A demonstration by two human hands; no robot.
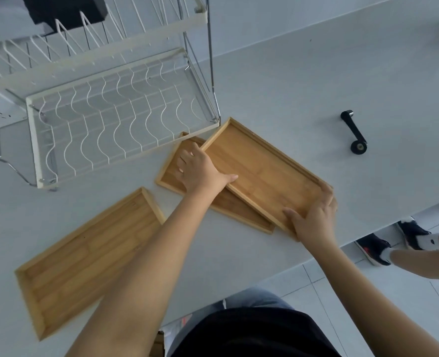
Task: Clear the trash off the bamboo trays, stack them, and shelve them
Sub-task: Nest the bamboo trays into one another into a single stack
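Bamboo, warm and striped with grain, makes up three shallow rectangular trays with thin raised rims on the pale grey table [316,81]. The top tray [262,168] lies askew over the lower tray [228,204], its far corner touching the white wire rack [105,117]. The left hand [199,168] lies spread and flat, fingers on the lower tray's floor and thumb along the top tray's long rim. The right hand [313,220] clasps the top tray's near short end, fingers curled over the rim and thumb inside. A third tray [84,256] sits apart at the near left, untouched. The rack's lower shelf is wavy white wire in a cream frame on chrome legs. A black crank [355,135] with a round knob lies well to the right.
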